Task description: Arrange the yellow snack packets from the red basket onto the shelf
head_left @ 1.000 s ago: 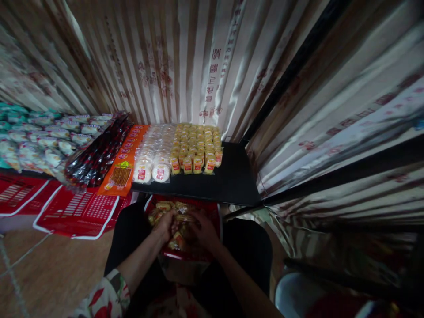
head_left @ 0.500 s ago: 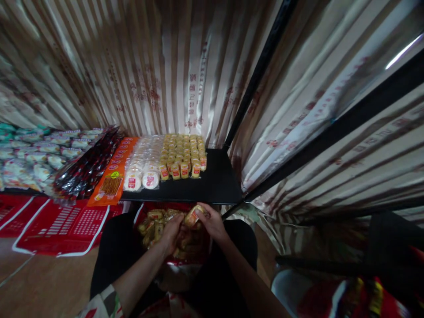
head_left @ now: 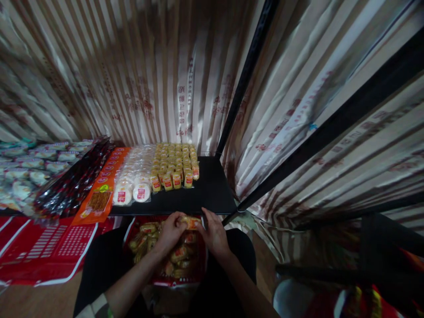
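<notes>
A small wrapped yellow cake (head_left: 191,222) with an orange-red label lies sideways between my hands, just in front of the black shelf's edge. My left hand (head_left: 171,232) pinches its left end with thumb and fingertips. At the other end, my right hand (head_left: 215,236) has its thumb on the wrapper, its fingers reaching up behind toward the shelf. Below both hands, a red basket (head_left: 175,282) between my knees holds many similar wrapped cakes (head_left: 179,254). Matching cakes (head_left: 172,165) stand in tight rows on the black shelf (head_left: 208,187).
Left of the upright cakes lie round white packets (head_left: 141,192), an orange snack bag (head_left: 96,201), dark glossy packets (head_left: 71,185) and white-wrapped packets (head_left: 31,162). Red baskets (head_left: 49,247) sit below left. Black metal bars (head_left: 281,172) and striped curtains surround the shelf.
The cake has gone from tilted in my right hand to level between both hands. My left hand has come up to its left end. The view has shifted slightly.
</notes>
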Tool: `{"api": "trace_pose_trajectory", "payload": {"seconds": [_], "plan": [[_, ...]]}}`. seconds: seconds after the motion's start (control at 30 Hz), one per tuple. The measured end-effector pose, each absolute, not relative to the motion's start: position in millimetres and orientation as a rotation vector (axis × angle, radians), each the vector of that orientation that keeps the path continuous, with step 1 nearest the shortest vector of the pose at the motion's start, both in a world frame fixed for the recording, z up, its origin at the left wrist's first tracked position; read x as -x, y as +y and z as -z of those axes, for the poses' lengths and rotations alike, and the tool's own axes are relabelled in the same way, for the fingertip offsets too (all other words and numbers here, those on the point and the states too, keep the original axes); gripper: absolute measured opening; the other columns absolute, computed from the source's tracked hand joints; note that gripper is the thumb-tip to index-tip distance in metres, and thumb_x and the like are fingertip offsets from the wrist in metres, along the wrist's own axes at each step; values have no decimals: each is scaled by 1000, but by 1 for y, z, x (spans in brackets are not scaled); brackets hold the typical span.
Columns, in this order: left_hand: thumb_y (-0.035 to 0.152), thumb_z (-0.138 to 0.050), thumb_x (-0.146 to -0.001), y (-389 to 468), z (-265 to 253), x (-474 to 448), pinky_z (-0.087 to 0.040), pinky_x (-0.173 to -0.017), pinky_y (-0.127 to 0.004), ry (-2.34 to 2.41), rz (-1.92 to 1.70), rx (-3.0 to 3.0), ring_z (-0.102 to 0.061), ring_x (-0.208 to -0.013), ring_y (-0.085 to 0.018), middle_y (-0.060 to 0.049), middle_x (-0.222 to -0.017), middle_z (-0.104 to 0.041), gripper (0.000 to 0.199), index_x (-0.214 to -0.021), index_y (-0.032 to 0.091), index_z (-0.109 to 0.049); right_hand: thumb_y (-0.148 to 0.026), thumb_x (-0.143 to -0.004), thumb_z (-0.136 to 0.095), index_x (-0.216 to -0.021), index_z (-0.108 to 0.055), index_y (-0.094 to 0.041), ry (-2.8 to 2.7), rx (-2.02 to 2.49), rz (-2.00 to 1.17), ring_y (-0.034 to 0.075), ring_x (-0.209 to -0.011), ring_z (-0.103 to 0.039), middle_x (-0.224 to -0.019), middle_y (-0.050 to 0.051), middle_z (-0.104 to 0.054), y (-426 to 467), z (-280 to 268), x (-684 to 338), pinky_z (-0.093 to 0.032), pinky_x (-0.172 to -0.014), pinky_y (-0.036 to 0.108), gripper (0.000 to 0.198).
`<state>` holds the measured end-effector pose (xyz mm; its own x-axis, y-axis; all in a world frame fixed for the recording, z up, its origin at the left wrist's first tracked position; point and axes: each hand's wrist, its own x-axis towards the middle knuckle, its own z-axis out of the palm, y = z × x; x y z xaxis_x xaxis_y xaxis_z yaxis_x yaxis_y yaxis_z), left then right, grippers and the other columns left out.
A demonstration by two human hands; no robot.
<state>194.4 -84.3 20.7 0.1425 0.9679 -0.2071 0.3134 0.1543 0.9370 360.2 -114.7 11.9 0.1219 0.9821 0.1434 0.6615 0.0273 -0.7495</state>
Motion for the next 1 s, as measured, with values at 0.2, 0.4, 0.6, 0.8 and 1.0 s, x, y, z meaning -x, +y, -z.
{"api": "trace_pose_trajectory", "payload": {"seconds": [0.2, 0.4, 0.6, 0.8, 1.0], "plan": [[16, -52, -69, -52, -64, -194, -44, -74, -24, 1214, -506, -2052, -55, -78, -14, 0, -82, -54, 19, -85, 20, -62, -29, -84, -52, -121, -56, -25, -1858, 1466, -626, 22, -102, -53, -106, 6, -66, -100, -34, -368, -44, -92, 39, 38], [18, -51, -75, -27, -62, -223, -49, -73, -26, 1223, -774, -1848, -56, -75, -12, -6, -102, -54, 43, -118, 17, -49, -32, -80, -54, -102, -64, -22, -1475, 1520, -746, 18, -84, -57, -91, 5, -63, -69, -17, -379, -51, -73, 30, 27], [19, -45, -80, -28, -41, -259, -53, -74, -28, 1113, -1009, -1722, -57, -96, -16, -14, -126, -43, 43, -123, 17, -43, -41, -77, -53, -104, -62, -17, -1172, 1563, -614, 18, -81, -57, -93, 9, -58, -18, -9, -395, -53, -66, 30, 37], [23, -44, -84, -17, -32, -275, -53, -85, -32, 1221, -877, -1649, -55, -107, -19, -11, -138, -38, 39, -123, 20, -47, -41, -77, -51, -104, -63, -15, -1207, 1634, -553, 19, -80, -58, -94, 9, -60, 29, 6, -401, -52, -70, 32, 40], [19, -43, -83, 1, -24, -276, -38, -105, -36, 1362, -803, -1703, -42, -125, -22, -14, -140, -39, 40, -122, 13, -49, -40, -77, -51, -103, -64, -15, -1276, 1669, -522, 19, -80, -58, -91, 9, -60, 54, 12, -393, -50, -78, 33, 38]]}}
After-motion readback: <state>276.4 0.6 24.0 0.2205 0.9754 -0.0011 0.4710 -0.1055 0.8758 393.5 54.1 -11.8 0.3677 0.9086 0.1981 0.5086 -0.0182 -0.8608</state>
